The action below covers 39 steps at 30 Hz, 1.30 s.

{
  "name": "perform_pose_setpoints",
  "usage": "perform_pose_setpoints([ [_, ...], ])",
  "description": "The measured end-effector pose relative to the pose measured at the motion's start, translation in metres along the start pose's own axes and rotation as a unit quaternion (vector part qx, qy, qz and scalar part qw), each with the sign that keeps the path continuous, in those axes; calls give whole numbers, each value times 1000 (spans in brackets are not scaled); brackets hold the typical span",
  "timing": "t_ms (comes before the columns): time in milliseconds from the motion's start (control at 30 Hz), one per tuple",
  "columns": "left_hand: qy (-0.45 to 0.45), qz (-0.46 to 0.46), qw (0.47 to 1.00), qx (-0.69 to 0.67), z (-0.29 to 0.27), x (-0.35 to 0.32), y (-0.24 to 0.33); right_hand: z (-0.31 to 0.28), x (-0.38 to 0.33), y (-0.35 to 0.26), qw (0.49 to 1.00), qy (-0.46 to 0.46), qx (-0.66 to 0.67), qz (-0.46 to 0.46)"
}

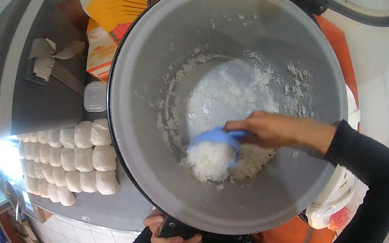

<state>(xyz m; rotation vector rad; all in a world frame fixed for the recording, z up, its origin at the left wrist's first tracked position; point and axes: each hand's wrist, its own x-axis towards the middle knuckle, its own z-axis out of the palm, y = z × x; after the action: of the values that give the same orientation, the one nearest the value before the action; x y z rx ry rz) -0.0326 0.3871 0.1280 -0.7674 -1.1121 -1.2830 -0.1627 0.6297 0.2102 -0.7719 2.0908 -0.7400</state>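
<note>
A: State the right hand (275, 130) grip.
B: Clenched on the blue scoop (217, 141), which is heaped with cooked rice (208, 161) and sits low inside the large grey pot (168, 29).
A: Left hand (172, 236)?
B: Closed around the pot's black handle (176, 227) at the near rim.
A: Surroundings?
B: Wrapped rice portions (75, 158) lie in rows on the bench (103, 206), left of the pot.

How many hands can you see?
2. The right hand is inside the big grey pot, holding a blue scoop of rice. The left hand grips the pot's handle below.
</note>
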Motion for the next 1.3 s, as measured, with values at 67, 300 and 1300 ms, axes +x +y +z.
perform_pose_setpoints([
  [67, 10, -7, 999, 35, 0, 1, 1, -25, -7, -6, 979, -4, -194, 69],
  [300, -19, -43, 993, 109, -8, -1, 10, 1, -4, -13, 950, -64, -295, 75],
  [1300, -400, -80, 907, 104, -43, 46, 8, 38, 8, -141, 964, 214, -31, 153],
])
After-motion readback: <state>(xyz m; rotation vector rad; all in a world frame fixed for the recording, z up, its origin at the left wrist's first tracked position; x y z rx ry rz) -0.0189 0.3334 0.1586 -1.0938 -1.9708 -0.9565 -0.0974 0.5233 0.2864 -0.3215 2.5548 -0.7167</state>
